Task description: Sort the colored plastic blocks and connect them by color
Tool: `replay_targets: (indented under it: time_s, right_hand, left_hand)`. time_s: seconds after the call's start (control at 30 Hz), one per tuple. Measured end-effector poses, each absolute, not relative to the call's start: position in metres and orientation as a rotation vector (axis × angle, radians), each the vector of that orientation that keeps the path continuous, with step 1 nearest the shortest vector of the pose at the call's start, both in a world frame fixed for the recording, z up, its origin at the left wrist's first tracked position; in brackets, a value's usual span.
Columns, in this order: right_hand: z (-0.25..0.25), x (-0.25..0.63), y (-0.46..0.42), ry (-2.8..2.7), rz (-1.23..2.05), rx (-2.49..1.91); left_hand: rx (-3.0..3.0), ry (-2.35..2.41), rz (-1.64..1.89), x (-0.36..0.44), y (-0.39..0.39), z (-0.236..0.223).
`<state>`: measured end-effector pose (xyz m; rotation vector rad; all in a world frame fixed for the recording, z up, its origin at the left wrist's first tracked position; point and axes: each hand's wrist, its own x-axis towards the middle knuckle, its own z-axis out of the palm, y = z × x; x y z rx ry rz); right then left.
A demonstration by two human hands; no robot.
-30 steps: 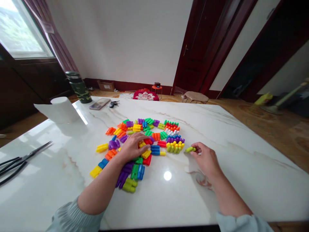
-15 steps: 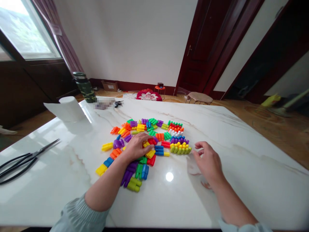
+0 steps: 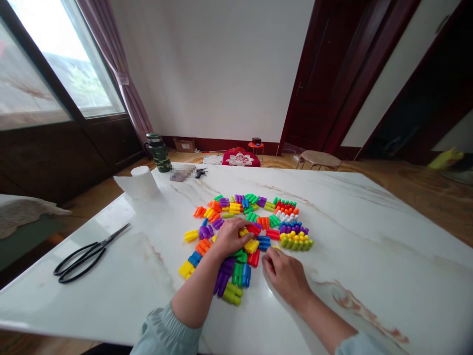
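Where left hand (image 3: 231, 237) covers colored pieces (image 3: 242, 274), their contact stays unclear.

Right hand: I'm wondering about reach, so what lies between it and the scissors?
In the head view, from the black-handled scissors to the right hand: marbled tabletop, yellow and blue plastic pieces, the left forearm, then purple, green and blue plastic pieces.
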<state>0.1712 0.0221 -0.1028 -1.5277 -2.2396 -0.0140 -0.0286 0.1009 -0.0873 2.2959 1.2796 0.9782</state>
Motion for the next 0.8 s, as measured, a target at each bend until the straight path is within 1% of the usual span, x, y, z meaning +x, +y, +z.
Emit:
replay_targets:
  time_s: [0.2,0.27,0.33,0.4,0.47,0.57,0.7,0.8]
  right_hand:
    - [-0.101,0.170,0.020,-2.234,-0.100,-1.471]
    - [-0.102,0.169,0.020,-2.224,-0.112,-1.458]
    - [-0.104,0.169,0.021,-2.218,-0.110,-1.445]
    - [-0.105,0.169,0.021,-2.224,-0.094,-1.439]
    - [-0.105,0.169,0.021,-2.228,-0.071,-1.447]
    - [-0.106,0.169,0.021,-2.227,-0.036,-1.449]
    - [-0.107,0.169,0.021,-2.213,-0.041,-1.419]
    - [-0.106,0.169,0.021,-2.197,-0.050,-1.410]
  left_hand:
    - [2.237,1.363,1.041,-0.022,0.100,-0.094]
    - [2.251,1.363,1.067,-0.021,0.103,-0.090]
    - [2.309,1.390,1.008,-0.022,0.112,-0.077]
    - [2.386,1.503,0.808,-0.022,0.130,-0.059]
    - [2.441,1.653,0.430,-0.020,0.153,-0.040]
    - [2.430,1.668,0.177,-0.011,0.192,-0.021]
    - [2.389,1.602,-0.171,0.005,0.231,-0.019]
    - [2.373,1.556,-0.316,0.012,0.245,-0.025]
